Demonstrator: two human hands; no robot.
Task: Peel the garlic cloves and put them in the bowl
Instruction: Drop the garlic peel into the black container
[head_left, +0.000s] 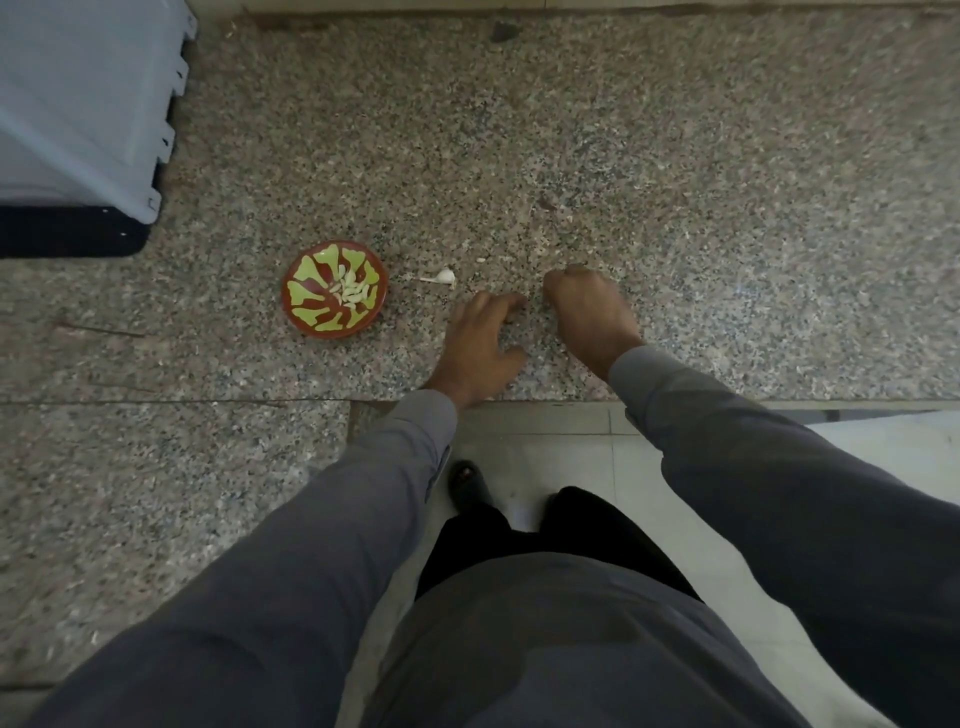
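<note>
Peeled cloves (349, 292) lie in the red-and-green bowl (306, 270); a papery garlic remnant (444, 277) sits just right of it. Further right, the left hand (480, 343) rests loosely spread, empty; the right hand (587, 306) is curled, contents hidden. Peeling looks nearly finished; next comes dropping any held clove into the bowl.

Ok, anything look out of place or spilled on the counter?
Nothing spilled. The bowl sits upright with peeled cloves inside. One white garlic piece lies loose on the counter just right of the bowl, with a small fleck beyond it.
</note>
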